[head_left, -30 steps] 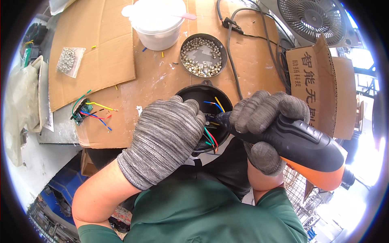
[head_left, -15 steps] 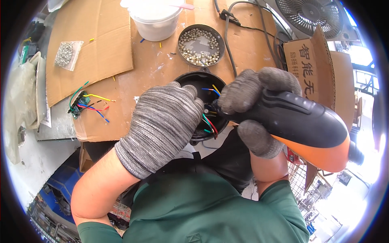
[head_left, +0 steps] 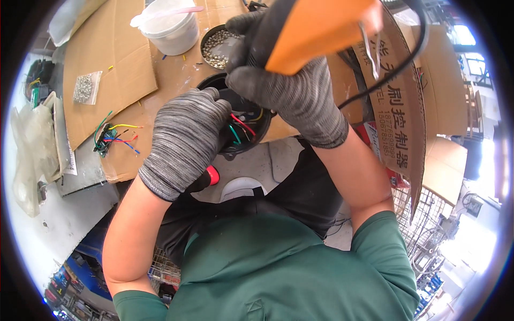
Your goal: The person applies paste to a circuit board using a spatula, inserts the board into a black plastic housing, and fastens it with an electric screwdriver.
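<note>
A corded orange-and-black electric screwdriver [head_left: 321, 37] is gripped by my gloved right hand [head_left: 286, 93], raised over the far right side of a round black housing [head_left: 252, 142]. The tool's tip is hidden from view. Inside the housing lie a red wire [head_left: 243, 124], a green wire [head_left: 234, 135] and a yellow wire [head_left: 261, 114]. My gloved left hand [head_left: 187, 134] rests against the housing's left side, its fingers curled closed over the rim. Whatever those fingers hold is hidden behind the glove.
Beyond the housing sits a round dish [head_left: 204, 53] of small silver metal pieces, beside a white tub [head_left: 170, 35]. A circuit board [head_left: 101, 143] with coloured wires and a bag of metal pieces [head_left: 85, 88] lie left. An open cardboard box [head_left: 396, 123] stands right.
My right hand has lifted the screwdriver up and away from the housing, turning its orange body upward. My left hand stays at the housing. The whole view has shifted somewhat.
</note>
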`<state>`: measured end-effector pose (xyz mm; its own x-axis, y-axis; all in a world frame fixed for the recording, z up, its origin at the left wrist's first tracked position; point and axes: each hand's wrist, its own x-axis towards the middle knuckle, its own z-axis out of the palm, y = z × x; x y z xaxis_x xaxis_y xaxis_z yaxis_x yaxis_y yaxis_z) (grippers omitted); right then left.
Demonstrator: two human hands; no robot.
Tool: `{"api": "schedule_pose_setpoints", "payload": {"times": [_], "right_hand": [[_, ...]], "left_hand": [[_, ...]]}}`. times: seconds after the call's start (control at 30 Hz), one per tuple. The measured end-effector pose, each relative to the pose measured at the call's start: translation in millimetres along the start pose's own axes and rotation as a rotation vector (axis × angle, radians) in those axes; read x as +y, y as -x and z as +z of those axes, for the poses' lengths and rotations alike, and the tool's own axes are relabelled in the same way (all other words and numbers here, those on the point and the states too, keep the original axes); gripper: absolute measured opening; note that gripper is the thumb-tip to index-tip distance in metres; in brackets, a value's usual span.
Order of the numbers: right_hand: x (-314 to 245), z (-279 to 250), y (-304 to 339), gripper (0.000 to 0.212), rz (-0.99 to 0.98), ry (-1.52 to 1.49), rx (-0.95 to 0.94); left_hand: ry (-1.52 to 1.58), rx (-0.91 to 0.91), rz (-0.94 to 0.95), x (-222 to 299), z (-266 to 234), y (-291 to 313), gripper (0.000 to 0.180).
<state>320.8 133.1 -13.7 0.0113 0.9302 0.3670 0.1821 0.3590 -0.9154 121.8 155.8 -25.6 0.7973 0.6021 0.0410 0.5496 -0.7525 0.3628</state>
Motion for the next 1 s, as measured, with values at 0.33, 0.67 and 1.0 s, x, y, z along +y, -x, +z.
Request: {"api": "schedule_pose_setpoints", "payload": {"times": [0.33,0.67,1.0], "right_hand": [[30,0,-9,0.033,-0.683,0.848,0.141],[-10,10,-12,0.048,-0.067,0.206,-0.281],[-10,4,3,0.051,0.065,0.261,-0.225]], "left_hand": [[-0.029,-0.019,-0.048,12,0,-4,0.023],[-0.181,0.019,0.016,-15,21,10,0.043],[-0.242,-0.08,-0.038,-11,27,1,0.037]]}}
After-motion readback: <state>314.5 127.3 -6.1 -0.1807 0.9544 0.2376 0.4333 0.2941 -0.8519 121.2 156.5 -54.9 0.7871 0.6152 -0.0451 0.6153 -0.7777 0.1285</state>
